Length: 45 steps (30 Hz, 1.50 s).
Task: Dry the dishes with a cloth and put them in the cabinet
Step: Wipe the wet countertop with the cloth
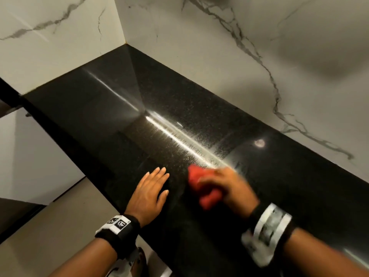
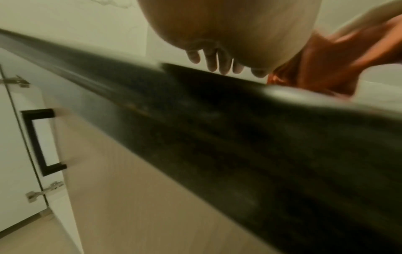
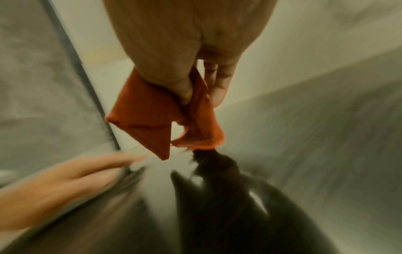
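Observation:
A red cloth (image 1: 201, 185) is bunched in my right hand (image 1: 229, 186), just above the black countertop (image 1: 159, 120) near its front edge. In the right wrist view the thumb and fingers pinch the cloth (image 3: 156, 118) and its corners hang down towards the counter. My left hand (image 1: 151, 188) lies flat with straight fingers on the countertop, a short way left of the cloth. In the left wrist view its fingertips (image 2: 217, 65) reach over the counter edge, with the cloth (image 2: 315, 68) beyond them. No dishes are in view. The right hand is blurred.
Marble-patterned walls (image 1: 259, 56) close the counter at the back and the left corner. A bright light streak runs across the glossy top. Below the counter, the left wrist view shows a white cabinet door with a black handle (image 2: 37, 141) and hinges.

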Motion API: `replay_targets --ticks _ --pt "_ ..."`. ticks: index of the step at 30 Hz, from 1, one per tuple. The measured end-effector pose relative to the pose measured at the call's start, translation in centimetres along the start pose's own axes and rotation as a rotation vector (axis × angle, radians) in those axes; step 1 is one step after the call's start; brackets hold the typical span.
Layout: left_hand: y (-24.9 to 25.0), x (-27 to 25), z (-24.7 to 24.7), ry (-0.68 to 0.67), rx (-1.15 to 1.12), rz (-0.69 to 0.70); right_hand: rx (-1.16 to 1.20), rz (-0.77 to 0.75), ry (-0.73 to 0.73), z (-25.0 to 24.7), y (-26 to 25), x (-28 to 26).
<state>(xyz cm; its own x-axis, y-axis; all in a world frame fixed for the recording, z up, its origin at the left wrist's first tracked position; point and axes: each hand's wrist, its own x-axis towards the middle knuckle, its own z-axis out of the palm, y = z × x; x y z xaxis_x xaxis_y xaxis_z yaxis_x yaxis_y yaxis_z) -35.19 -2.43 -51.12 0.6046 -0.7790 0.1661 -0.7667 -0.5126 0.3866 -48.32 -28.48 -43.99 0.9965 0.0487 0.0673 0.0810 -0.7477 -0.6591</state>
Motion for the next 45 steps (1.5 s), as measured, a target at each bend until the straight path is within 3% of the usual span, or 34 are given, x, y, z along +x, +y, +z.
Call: replay_targets --ticks 3,5,7,10,14,19,23,25,27,30,33,36,38,40,45 --pt "1.0 0.3 0.8 -0.059 0.021 -0.011 -0.335 0.391 0.183 -8.2 9.8 3.0" --pt "1.1 0.4 0.9 -0.060 0.013 -0.030 -0.501 0.590 0.146 -11.8 15.5 4.0" --pt "1.1 0.4 0.6 -0.054 0.007 -0.047 -0.568 0.688 0.068 -12.7 19.1 4.4" --pt "1.3 0.6 0.4 -0.062 0.004 -0.049 -0.587 0.685 0.064 -11.3 18.9 4.9" --pt "1.2 0.7 0.5 -0.065 0.007 -0.059 -0.510 0.620 0.087 -7.0 11.7 3.8" --pt "1.1 0.5 0.8 -0.039 0.014 -0.047 -0.330 0.162 0.084 3.0 0.5 -2.3" --pt "1.1 0.5 1.2 -0.043 0.028 -0.037 -0.116 -0.095 -0.207 11.3 -4.7 -7.8" --pt "1.4 0.4 1.2 -0.034 0.043 -0.040 -0.061 -0.172 -0.379 12.2 -5.2 -8.8" --pt "2.1 0.3 1.2 -0.041 0.045 0.001 -0.055 -0.107 -0.337 8.4 -4.8 -8.5" --pt "4.2 0.1 1.7 -0.107 0.008 0.123 0.031 0.143 -0.067 -1.3 -1.1 -6.6" --pt "5.7 0.0 2.3 -0.172 -0.030 0.160 -0.203 0.413 0.201 -9.5 8.4 -4.1" --pt "5.8 0.1 2.1 -0.180 -0.050 0.150 -0.392 0.663 0.163 -14.4 17.0 -3.3" --pt "5.9 0.2 2.1 -0.172 -0.062 0.146 -0.469 0.742 0.071 -15.6 19.5 -3.1" --pt "6.1 0.1 2.2 -0.172 -0.071 0.142 -0.517 0.767 0.038 -14.6 18.8 -3.0" --pt "5.8 0.0 2.3 -0.169 -0.053 0.149 -0.445 0.644 0.026 -7.0 9.6 -3.7"
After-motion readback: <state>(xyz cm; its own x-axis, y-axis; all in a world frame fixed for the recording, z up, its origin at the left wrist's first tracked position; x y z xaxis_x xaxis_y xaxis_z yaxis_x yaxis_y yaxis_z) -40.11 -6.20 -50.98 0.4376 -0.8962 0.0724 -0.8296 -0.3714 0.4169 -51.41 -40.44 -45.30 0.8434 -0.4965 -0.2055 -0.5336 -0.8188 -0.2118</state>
